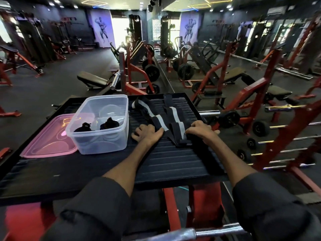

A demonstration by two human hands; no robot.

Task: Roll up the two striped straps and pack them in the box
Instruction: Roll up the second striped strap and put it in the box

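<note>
Two black straps with a white-grey stripe lie side by side on the black ribbed platform [173,162]. The left strap [151,113] runs from the far edge toward me; the right strap [177,115] lies beside it. Their near ends overlap between my hands. My left hand [147,133] rests on the near end of the left strap, fingers bent over its edge. My right hand [201,130] presses on the near end of the right strap. A clear plastic box [102,141] stands to the left, with two small black rolled items [109,123] inside.
A pink lid [48,141] lies flat left of the box. The platform sits on a red frame. A metal bar [199,232] crosses close below me. Red gym machines, benches and dumbbell racks [278,141] stand around and to the right.
</note>
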